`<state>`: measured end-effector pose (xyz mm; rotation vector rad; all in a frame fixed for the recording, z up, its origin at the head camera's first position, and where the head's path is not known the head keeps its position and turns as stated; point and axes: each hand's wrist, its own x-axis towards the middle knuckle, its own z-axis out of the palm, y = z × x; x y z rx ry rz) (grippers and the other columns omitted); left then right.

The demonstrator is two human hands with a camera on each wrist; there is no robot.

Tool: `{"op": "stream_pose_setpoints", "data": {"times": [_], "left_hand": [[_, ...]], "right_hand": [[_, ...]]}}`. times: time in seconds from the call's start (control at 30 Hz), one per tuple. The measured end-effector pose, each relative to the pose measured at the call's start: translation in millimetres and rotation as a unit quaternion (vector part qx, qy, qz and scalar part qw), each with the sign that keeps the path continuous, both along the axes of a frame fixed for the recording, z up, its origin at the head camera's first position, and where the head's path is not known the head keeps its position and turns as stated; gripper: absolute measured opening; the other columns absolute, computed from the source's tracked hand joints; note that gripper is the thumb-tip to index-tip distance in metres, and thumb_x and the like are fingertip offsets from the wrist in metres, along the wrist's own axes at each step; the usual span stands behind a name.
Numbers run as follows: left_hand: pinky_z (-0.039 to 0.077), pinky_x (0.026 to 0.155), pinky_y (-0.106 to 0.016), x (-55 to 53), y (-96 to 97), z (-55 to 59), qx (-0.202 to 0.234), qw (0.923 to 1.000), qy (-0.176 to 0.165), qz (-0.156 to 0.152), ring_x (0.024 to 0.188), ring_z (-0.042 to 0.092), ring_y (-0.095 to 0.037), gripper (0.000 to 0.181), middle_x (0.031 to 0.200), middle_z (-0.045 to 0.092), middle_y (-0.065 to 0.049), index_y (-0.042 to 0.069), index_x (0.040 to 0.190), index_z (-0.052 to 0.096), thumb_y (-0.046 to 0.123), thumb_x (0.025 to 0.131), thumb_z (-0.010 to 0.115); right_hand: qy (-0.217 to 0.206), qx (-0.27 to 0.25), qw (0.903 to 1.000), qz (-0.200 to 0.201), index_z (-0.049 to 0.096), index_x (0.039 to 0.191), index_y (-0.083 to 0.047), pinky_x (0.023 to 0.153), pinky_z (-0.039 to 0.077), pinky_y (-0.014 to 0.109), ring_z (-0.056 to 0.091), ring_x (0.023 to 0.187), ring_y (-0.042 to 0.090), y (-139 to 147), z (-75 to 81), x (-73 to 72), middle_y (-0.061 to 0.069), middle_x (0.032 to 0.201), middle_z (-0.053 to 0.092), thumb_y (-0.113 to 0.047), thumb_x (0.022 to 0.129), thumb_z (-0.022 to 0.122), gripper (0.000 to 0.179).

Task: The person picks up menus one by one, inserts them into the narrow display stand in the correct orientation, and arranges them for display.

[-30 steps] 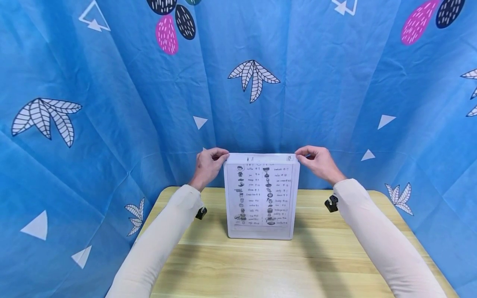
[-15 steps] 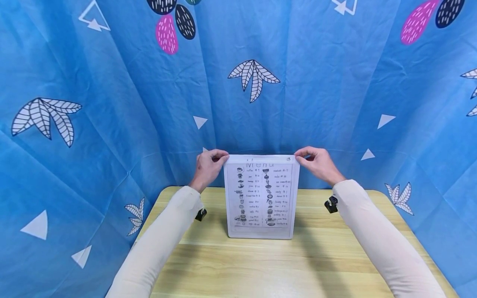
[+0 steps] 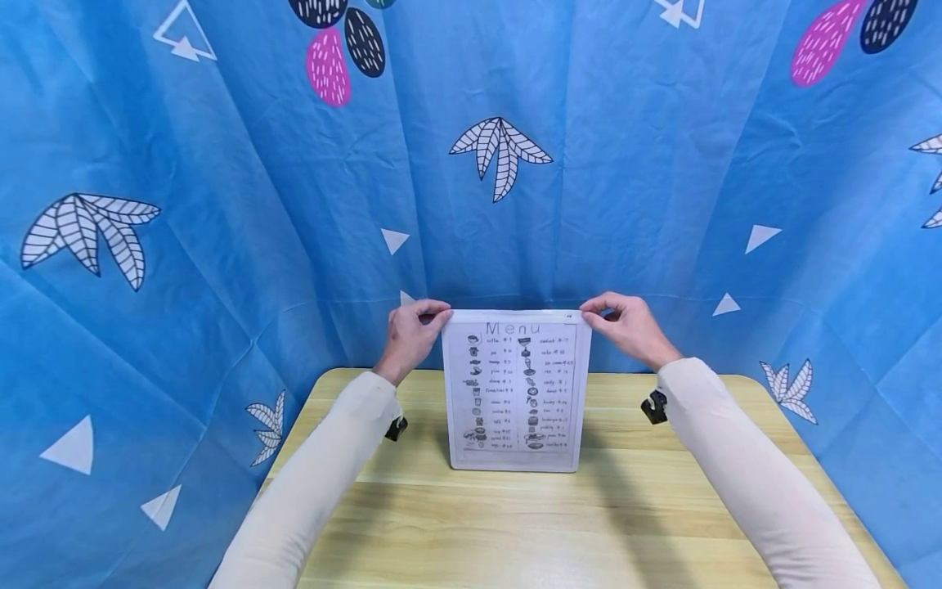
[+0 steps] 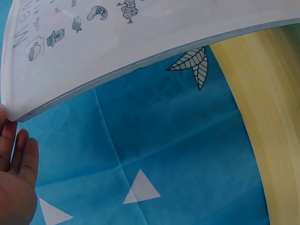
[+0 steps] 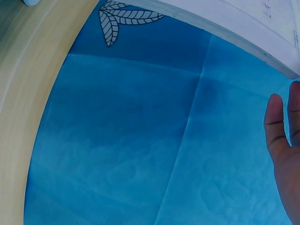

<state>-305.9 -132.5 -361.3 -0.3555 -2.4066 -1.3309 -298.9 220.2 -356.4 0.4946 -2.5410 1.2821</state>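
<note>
A white framed board with a menu sheet [image 3: 517,393] stands on edge on the wooden table. "Menu" is lettered at its head, above two columns of small food drawings with prices. My left hand [image 3: 410,334] pinches its upper left corner between thumb and finger. At the upper right corner my right hand [image 3: 629,325] grips it the same way. Part of my left hand [image 4: 18,173] shows at the corner in the left wrist view, the board's side edge running away from it. The right wrist view catches only some fingers of my right hand [image 5: 283,129] beside the corner.
The pale wooden table [image 3: 515,532] extends in front of the board and to both sides. A blue curtain [image 3: 625,164] with leaf and triangle prints hangs behind the table and along its sides. Dark wrist devices sit at both cuffs.
The board's top edge and both hands have come down slightly. The pale band along the top has narrowed, and the "Menu" heading, earlier partly hidden, now shows fully. The lower edge stays nearly in place.
</note>
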Motion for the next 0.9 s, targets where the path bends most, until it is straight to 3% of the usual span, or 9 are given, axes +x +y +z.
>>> {"op": "stream_pose_setpoints", "data": {"times": [0.23, 0.53, 0.9], "left_hand": [[0.057, 0.079, -0.039, -0.2, -0.8, -2.8, 0.004, 1.0000, 0.003, -0.004, 0.091, 0.068, -0.023, 0.017, 0.104, 0.072, -0.010, 0.005, 0.105, 0.076, 0.018, 0.096, 0.070], [0.057, 0.079, -0.039, 0.3, -1.1, -6.9, 0.012, 0.9999, -0.007, -0.010, 0.092, 0.066, -0.023, 0.017, 0.104, 0.071, -0.008, 0.007, 0.104, 0.076, 0.021, 0.095, 0.071], [0.057, 0.078, -0.039, -0.2, 0.1, -10.7, 0.019, 0.9998, 0.005, -0.009, 0.092, 0.067, -0.025, 0.017, 0.104, 0.072, -0.008, 0.007, 0.102, 0.077, 0.021, 0.094, 0.073]], "right_hand": [[0.014, 0.016, 0.9998, 0.005, 0.076, 0.104, -0.006, 0.067, 0.048, 0.024, 0.061, 0.082, 0.024, 0, -1.5, 0.8, 0.008, 0.106, 0.070, -0.016, 0.097, 0.068, 0.014], [-0.003, 0.013, 0.9999, 0.003, 0.076, 0.104, -0.006, 0.074, 0.047, 0.027, 0.058, 0.091, 0.025, 0, -5.3, 1.1, 0.007, 0.113, 0.066, -0.020, 0.097, 0.068, 0.017], [0.000, 0.015, 0.9999, 0.001, 0.075, 0.105, -0.005, 0.079, 0.047, 0.029, 0.056, 0.097, 0.022, 0, -6.9, 2.0, 0.008, 0.117, 0.065, -0.020, 0.097, 0.068, 0.019]]}}
